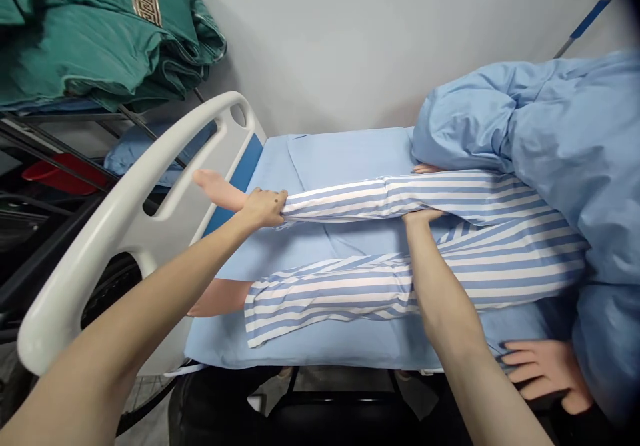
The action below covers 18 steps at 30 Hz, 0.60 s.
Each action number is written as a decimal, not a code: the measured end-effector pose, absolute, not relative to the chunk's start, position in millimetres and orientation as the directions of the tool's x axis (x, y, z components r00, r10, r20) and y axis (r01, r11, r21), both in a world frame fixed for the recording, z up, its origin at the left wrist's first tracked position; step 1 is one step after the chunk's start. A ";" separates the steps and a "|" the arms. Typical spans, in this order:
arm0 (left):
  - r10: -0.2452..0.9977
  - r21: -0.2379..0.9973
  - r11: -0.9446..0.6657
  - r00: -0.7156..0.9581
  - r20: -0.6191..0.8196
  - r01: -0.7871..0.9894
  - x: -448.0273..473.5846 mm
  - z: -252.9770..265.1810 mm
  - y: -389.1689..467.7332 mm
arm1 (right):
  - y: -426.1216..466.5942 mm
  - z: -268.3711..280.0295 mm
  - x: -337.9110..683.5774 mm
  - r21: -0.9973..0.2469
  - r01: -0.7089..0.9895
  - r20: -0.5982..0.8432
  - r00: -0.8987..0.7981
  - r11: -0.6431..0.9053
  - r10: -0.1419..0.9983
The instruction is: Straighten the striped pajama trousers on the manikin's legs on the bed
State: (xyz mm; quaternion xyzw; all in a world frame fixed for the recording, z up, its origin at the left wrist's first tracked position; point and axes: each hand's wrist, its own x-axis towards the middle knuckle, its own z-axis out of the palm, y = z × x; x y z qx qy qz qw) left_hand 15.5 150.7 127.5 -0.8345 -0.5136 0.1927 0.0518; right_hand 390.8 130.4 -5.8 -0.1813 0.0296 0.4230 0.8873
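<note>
Looks like leg-support step: far striped leg [345, 201] over bed [340, 156], left hand [265, 207] wrapped round its ankle end, right hand [423, 216] under the knee, grip hidden, can't tell; next move needs both supports level.

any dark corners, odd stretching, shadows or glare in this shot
Head view: the upper-right corner goes black; both forearms look stretched toward the bottom edge, probably wide-lens distortion; a soft shadow falls on the blue sheet below the raised striped trouser leg; no glare hides the left hand or right hand.
</note>
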 end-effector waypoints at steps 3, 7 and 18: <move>0.871 -0.290 -0.468 0.380 -0.312 0.835 14.2 116.4 151.7 | 126.2 -20.2 387.3 -0.336 -0.777 -0.247 0.618 0.532 0.747; 0.862 -0.258 -0.461 0.360 -0.358 0.849 12.6 94.2 147.1 | 124.2 -31.7 389.0 -0.430 -0.776 -0.281 0.601 0.462 0.748; 0.887 -0.166 -0.412 0.352 -0.299 0.896 7.4 82.7 154.0 | 133.4 -16.5 391.3 -0.444 -0.734 -0.254 0.654 0.514 0.713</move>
